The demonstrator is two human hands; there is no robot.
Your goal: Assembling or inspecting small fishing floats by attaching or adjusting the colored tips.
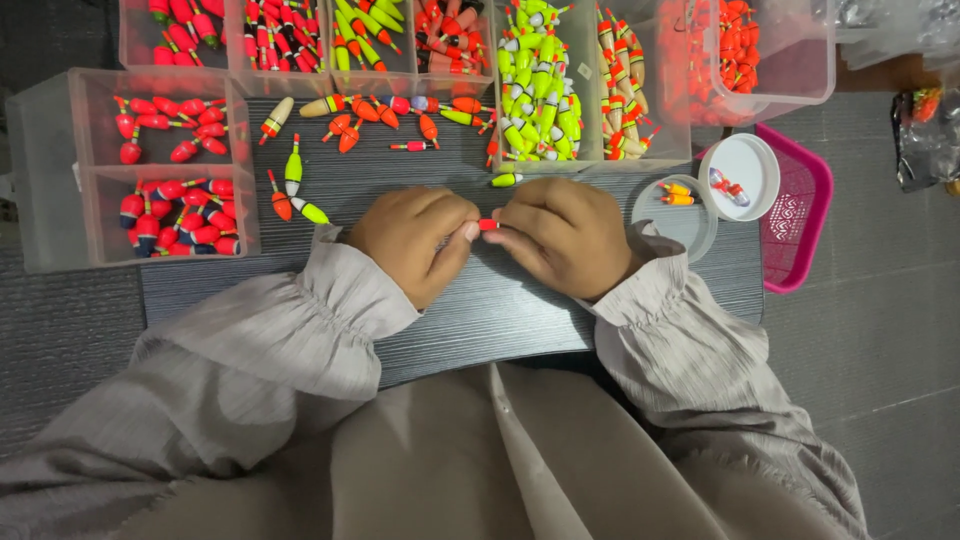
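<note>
Head view: my left hand (412, 240) and right hand (565, 235) meet over the dark board (500, 310), fingertips of both pinched on a small red float piece (488, 225) — it sits between the thumbs, just above the board. Loose fishing floats (345, 125) lie beyond my knuckles. Clear compartment boxes (90, 180) of floats at left and top — pink basket (800, 215) at right.

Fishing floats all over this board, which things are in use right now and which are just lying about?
In use: left hand, right hand, small red piece pinched between them.
Lying about: loose floats, sorting boxes, pink basket, white lid, black bag.
</note>
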